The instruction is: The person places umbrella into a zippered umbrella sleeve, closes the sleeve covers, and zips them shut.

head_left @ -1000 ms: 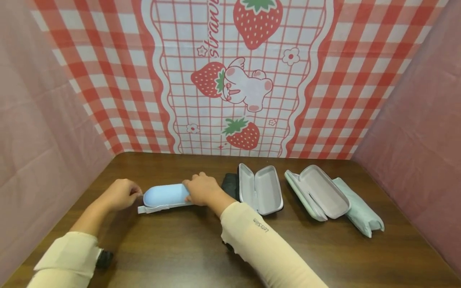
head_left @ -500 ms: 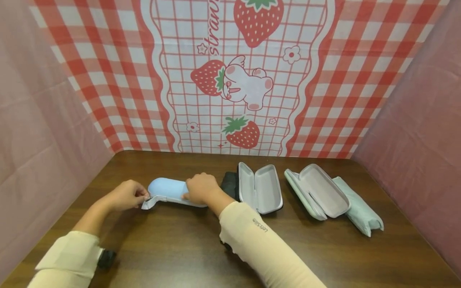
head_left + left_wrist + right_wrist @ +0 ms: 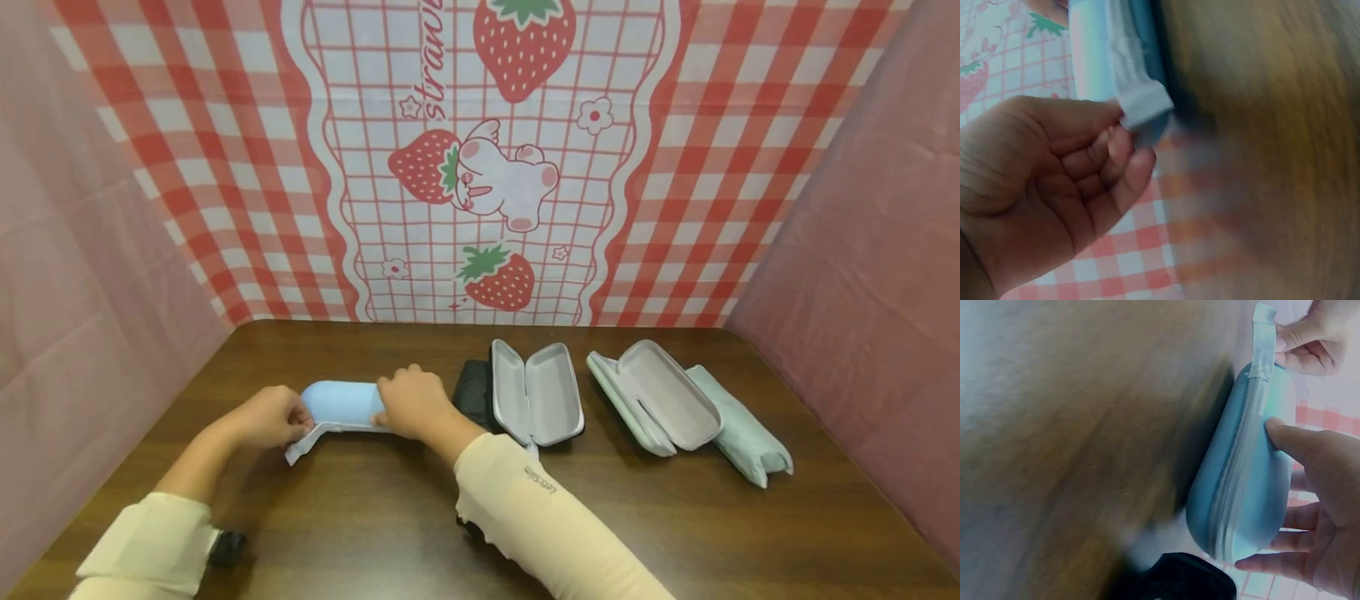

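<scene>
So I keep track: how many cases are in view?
3: the blue case, held by the right hand; the middle open case, right of that hand; the rightmost open case.

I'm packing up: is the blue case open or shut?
Shut: the right wrist view shows the blue case with both halves meeting along the zip.

A closed, light-blue zippered case [image 3: 341, 404] lies on the wooden table [image 3: 360, 517].

Your head view is softly, evenly lit, with a faint sheen on the table [image 3: 360, 542] toward six o'clock. In your dimmer left wrist view, the table smears at three o'clock. Your right wrist view looks bluish, blurred at nine, a dark shadow beside the case [image 3: 1257, 481].
</scene>
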`<state>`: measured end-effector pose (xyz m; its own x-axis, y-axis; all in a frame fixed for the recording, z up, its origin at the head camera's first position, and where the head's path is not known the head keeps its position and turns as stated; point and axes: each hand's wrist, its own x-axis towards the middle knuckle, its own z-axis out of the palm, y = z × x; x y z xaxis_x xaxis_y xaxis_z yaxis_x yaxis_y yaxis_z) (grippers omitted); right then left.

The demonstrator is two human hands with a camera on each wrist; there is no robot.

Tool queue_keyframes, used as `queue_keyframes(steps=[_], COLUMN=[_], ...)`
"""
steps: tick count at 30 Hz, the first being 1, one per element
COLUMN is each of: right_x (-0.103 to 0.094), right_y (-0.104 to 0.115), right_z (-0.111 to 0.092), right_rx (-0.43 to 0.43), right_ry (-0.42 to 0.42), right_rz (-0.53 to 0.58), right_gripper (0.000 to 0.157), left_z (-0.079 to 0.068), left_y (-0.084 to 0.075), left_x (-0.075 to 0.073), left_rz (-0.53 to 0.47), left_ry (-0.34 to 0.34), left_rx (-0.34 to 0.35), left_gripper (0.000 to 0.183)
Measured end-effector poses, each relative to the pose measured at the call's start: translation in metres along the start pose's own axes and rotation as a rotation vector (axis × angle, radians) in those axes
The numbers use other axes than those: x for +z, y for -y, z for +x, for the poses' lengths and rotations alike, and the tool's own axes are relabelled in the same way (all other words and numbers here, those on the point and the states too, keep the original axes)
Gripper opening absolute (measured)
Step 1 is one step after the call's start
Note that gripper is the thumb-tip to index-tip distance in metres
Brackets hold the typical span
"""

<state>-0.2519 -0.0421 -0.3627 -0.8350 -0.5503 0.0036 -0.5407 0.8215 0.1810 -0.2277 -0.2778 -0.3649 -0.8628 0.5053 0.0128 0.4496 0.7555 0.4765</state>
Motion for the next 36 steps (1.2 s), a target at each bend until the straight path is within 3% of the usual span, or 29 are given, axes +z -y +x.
queue_keyframes(steps=[4,7,12,17,24,29,36], right_x=[0.003,0.004,0.007,0.006,0.0,-0.006,-0.013], right_y=[-0.005,-0.008,-0.012,-0.018,-0.034,-0.046,-0.067], right_z=[-0.006,-0.012,-0.022,-0.034,-0.054,-0.067,-0.085], right_rx=[-0.013,-0.028,-0.057,-0.088,-0.114,-0.141,-0.21], right_ry=[-0.073,-0.115,-0.162,-0.21,-0.311,-0.349,-0.39], right_rz=[0.039,0.068,0.105,0.138,0.253,0.374,0.519], right_gripper=[0.053,0.051,0.049,0.043,0.04,0.036,0.033], left_z=[0.001,0.002,0.002,0.005,0.015,0.022,0.03], left_y=[-0.005,-0.01,-0.022,-0.037,-0.057,-0.07,-0.086], left_x=[-0.004,-0.007,-0.01,-0.007,0.004,0.016,0.027], left_rz=[0.152,0.203,0.221,0.216,0.22,0.166,0.024], left_ry=[-0.047,-0.076,-0.123,-0.166,-0.314,-0.437,-0.458], left_rx=[0.03,0.003,-0.085,-0.123,-0.046,0.021,0.087], left_gripper=[0.013,0.012,0.012,0.01,0.009,0.004,0.011])
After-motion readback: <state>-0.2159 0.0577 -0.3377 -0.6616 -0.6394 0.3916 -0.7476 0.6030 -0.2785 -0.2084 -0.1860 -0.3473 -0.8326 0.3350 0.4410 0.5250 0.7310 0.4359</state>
